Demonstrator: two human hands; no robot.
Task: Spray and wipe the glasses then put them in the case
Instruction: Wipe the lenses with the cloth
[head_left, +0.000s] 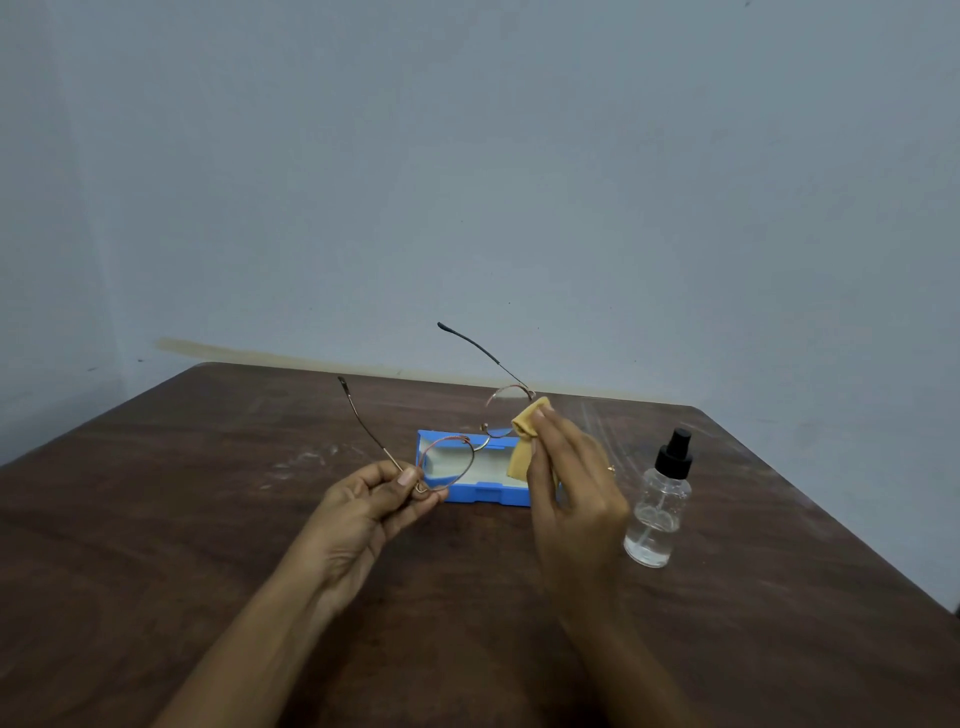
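Note:
Thin metal-framed glasses (451, 448) hang in the air above the table with both arms unfolded. My left hand (368, 512) pinches the frame at the near lens hinge. My right hand (571, 488) holds a yellow cloth (525, 434) pinched around the far lens. Behind the hands lies an open blue case (470, 491) with a pale lining, partly hidden by my right hand. A clear spray bottle (658, 512) with a black nozzle stands upright to the right of my right hand.
The dark wooden table (208, 519) has scuffed pale marks near its middle and far right. Its far edge meets a plain blue-grey wall (467, 156). The right edge runs diagonally past the bottle.

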